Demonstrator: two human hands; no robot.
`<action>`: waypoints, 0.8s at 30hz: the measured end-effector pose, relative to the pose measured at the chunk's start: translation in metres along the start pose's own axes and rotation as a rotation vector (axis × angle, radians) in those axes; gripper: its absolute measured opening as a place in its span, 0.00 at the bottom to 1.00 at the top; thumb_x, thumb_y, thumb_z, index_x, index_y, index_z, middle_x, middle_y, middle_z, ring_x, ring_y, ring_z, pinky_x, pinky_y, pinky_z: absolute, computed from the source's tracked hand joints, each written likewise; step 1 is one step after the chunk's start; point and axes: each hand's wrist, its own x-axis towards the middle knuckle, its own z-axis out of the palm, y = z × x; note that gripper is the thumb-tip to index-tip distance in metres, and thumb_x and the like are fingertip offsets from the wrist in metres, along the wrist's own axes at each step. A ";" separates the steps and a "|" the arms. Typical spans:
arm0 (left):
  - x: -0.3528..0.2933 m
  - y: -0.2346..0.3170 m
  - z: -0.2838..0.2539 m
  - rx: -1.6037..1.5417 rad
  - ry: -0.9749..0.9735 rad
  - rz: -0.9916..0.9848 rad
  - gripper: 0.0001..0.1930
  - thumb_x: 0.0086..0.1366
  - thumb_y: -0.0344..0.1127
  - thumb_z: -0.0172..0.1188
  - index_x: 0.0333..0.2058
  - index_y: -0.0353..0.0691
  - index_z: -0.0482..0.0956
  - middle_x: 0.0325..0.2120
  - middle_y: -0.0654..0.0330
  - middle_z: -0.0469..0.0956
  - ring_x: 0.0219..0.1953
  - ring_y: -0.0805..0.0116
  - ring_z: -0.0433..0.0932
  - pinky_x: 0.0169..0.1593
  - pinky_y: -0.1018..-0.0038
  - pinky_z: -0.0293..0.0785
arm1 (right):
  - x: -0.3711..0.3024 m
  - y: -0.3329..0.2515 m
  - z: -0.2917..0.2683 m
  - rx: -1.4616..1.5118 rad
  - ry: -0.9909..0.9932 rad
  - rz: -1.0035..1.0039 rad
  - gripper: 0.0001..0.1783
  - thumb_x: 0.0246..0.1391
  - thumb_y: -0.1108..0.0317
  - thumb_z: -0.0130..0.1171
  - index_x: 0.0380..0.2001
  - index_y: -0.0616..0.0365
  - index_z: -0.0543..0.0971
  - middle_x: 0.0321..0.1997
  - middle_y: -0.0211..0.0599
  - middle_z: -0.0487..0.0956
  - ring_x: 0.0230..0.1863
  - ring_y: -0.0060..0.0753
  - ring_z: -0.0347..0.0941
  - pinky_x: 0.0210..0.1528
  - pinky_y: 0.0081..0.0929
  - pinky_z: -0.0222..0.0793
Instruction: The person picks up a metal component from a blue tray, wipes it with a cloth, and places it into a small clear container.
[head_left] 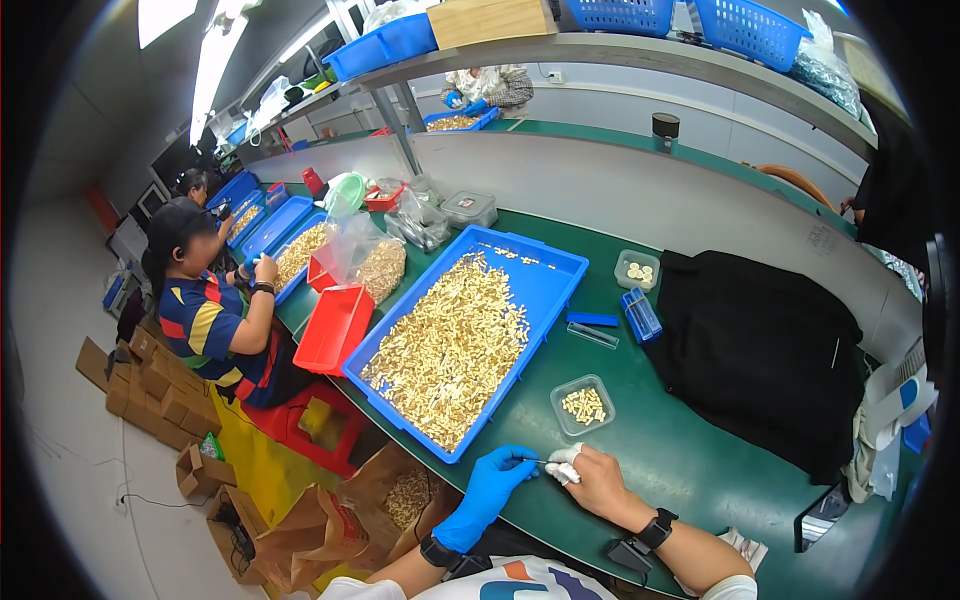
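My left hand (492, 487), in a blue glove, is closed at the fingertips on one end of a thin metal rod (543, 461). White covers wrap some fingers of my right hand (593, 482), which pinches the rod's other end. Just beyond my hands stands a small clear plastic tub (566, 427) with short brass-coloured pieces (583, 405) in it. To the left lies a large blue tray (556, 300), spread with a great many such pieces (455, 345). Whether a small piece sits on the rod is too fine to tell.
A black garment (755, 350) covers the green table's right side. Near it are a blue case (640, 315), a clear tub of pale discs (637, 270) and a clear strip (593, 335). Left stand a red bin (335, 328) and a co-worker (215, 310). An open paper sack (400, 500) is below.
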 end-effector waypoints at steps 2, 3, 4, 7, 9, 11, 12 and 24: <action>0.000 -0.001 0.001 -0.003 0.004 0.012 0.08 0.57 0.24 0.56 0.37 0.33 0.75 0.32 0.59 0.77 0.35 0.73 0.75 0.41 0.79 0.71 | 0.000 0.003 0.002 0.027 0.006 -0.012 0.10 0.45 0.66 0.59 0.33 0.56 0.75 0.26 0.40 0.75 0.26 0.46 0.73 0.28 0.35 0.69; 0.000 -0.002 0.002 -0.006 0.008 0.025 0.08 0.56 0.24 0.56 0.37 0.33 0.75 0.32 0.59 0.76 0.35 0.73 0.75 0.42 0.79 0.71 | 0.000 0.004 0.003 0.052 0.012 -0.025 0.10 0.45 0.67 0.59 0.33 0.56 0.75 0.26 0.41 0.75 0.26 0.46 0.73 0.28 0.35 0.69; -0.001 -0.003 0.002 -0.009 0.012 0.039 0.08 0.56 0.24 0.56 0.37 0.33 0.75 0.32 0.59 0.76 0.36 0.73 0.75 0.42 0.79 0.71 | -0.001 0.004 0.003 0.077 0.018 -0.038 0.10 0.46 0.67 0.58 0.33 0.57 0.75 0.26 0.41 0.76 0.27 0.47 0.73 0.28 0.36 0.69; -0.002 -0.004 0.003 -0.001 0.030 0.039 0.08 0.56 0.24 0.57 0.36 0.33 0.75 0.33 0.60 0.76 0.36 0.73 0.75 0.43 0.79 0.70 | 0.001 -0.001 0.000 0.039 -0.052 -0.022 0.10 0.45 0.68 0.58 0.33 0.57 0.75 0.27 0.42 0.76 0.27 0.47 0.73 0.28 0.36 0.69; -0.002 -0.004 0.004 0.002 0.036 0.038 0.08 0.56 0.23 0.57 0.36 0.34 0.75 0.33 0.60 0.76 0.36 0.73 0.75 0.43 0.79 0.70 | 0.000 -0.001 0.000 0.017 -0.086 -0.011 0.10 0.45 0.68 0.58 0.33 0.57 0.75 0.28 0.42 0.77 0.28 0.47 0.73 0.28 0.36 0.69; -0.005 -0.001 0.008 -0.027 0.041 0.054 0.08 0.56 0.23 0.57 0.36 0.34 0.76 0.33 0.60 0.76 0.37 0.73 0.74 0.44 0.80 0.70 | -0.003 0.003 0.002 0.035 -0.072 -0.044 0.11 0.45 0.68 0.58 0.34 0.57 0.76 0.28 0.42 0.77 0.28 0.47 0.74 0.27 0.36 0.69; -0.006 -0.001 0.009 -0.042 0.044 0.061 0.07 0.56 0.23 0.57 0.35 0.34 0.76 0.33 0.60 0.76 0.37 0.74 0.74 0.44 0.80 0.70 | -0.004 0.004 0.002 0.045 -0.066 -0.060 0.11 0.45 0.68 0.58 0.35 0.57 0.76 0.28 0.42 0.77 0.27 0.46 0.74 0.27 0.35 0.69; -0.007 0.002 0.006 -0.003 -0.002 0.093 0.15 0.61 0.32 0.53 0.46 0.35 0.70 0.40 0.56 0.74 0.44 0.68 0.73 0.51 0.74 0.67 | -0.001 0.001 0.003 0.043 0.050 -0.066 0.10 0.44 0.73 0.57 0.35 0.58 0.76 0.27 0.43 0.76 0.25 0.44 0.73 0.26 0.33 0.68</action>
